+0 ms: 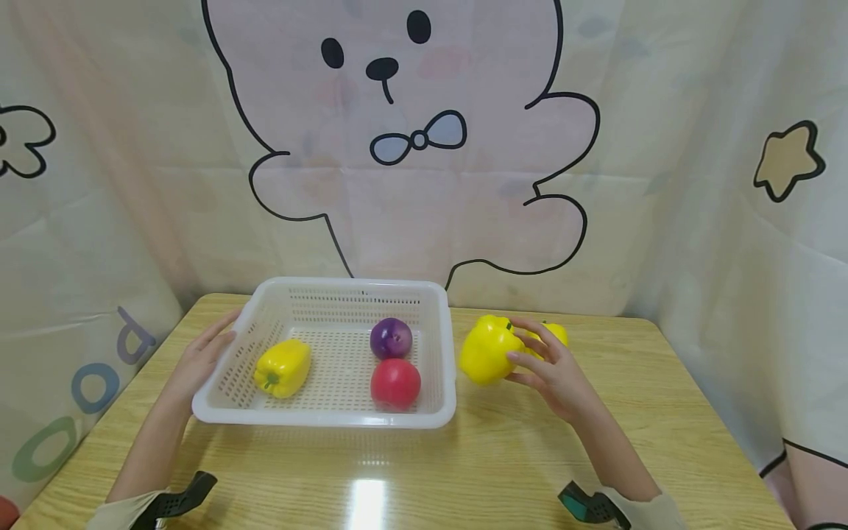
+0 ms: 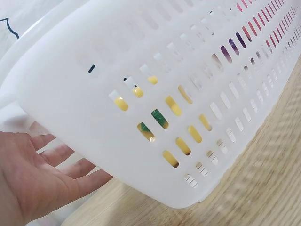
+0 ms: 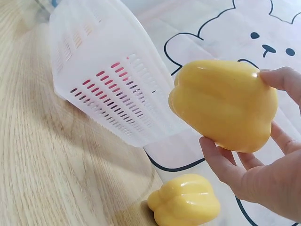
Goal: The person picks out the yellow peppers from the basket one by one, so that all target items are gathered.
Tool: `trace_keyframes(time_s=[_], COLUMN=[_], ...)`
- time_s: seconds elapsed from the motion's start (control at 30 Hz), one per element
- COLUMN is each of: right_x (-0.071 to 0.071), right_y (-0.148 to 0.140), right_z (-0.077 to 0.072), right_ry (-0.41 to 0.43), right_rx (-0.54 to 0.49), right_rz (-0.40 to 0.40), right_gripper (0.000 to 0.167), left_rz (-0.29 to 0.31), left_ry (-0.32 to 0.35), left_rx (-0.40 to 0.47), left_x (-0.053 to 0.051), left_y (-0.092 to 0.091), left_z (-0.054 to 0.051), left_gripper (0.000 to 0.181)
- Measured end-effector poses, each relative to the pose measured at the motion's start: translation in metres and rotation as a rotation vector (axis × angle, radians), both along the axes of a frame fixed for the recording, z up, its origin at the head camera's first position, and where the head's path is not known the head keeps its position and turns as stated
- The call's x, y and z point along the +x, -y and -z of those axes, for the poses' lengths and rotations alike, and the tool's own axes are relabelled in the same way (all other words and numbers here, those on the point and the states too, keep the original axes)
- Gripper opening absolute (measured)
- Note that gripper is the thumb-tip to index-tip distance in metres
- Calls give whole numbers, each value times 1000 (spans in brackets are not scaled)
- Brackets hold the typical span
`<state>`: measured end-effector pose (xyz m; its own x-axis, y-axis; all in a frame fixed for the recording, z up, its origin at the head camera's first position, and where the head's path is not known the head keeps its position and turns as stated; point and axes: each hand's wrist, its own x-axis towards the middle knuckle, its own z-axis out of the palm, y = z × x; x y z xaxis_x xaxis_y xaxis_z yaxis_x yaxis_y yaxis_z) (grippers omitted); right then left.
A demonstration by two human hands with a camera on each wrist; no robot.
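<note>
Right hand (image 1: 553,372): a yellow bell pepper (image 1: 486,350) was held between the thumb and fingers, right of centre in the head view, just beside the right end of a white basket (image 1: 324,419). In the right wrist view the held pepper was seen raised off the surface (image 1: 464,478), with the fingertips placed along its lower and right sides.

A second yellow pepper (image 1: 558,333) was noted on the surface, partly hidden by the right hand in the head view; it was seen lying on its side at bottom centre of the right wrist view.

Left hand (image 1: 199,361): fingers were extended and set against the outer left end of the basket, left of centre in the head view. Its fingertips were partly hidden by the basket wall in the left wrist view.

Basket contents were recorded from the head view. A third yellow pepper (image 1: 283,368) was located toward the left, its green stem turned to the lower left of the frame. A purple round item (image 1: 391,338) and a red round item (image 1: 395,384) were located toward the right, the purple one being placed higher in the frame.
</note>
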<state>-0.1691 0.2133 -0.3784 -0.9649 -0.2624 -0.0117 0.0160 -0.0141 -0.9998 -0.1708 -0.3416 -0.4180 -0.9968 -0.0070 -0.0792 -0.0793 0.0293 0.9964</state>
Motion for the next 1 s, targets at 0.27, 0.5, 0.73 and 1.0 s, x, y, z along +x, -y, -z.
trace_keyframes(time_s=[0.27, 0.5, 0.73, 1.0], right_x=[3, 4, 4, 3], right_y=[-4, -7, -10, -14], right_z=[4, 7, 10, 15], right_ry=[14, 19, 34, 32], right_rx=[0, -3, 15, 8], right_rz=[15, 37, 47, 40], right_gripper=[45, 26, 21, 22], left_rz=[1, 3, 8, -11], left_ry=[2, -1, -12, 18], left_rx=[2, -5, 2, -18], left_x=[0, 0, 0, -1], left_y=[1, 1, 0, 0], left_z=[1, 1, 1, 0], left_gripper=[59, 61, 61, 63])
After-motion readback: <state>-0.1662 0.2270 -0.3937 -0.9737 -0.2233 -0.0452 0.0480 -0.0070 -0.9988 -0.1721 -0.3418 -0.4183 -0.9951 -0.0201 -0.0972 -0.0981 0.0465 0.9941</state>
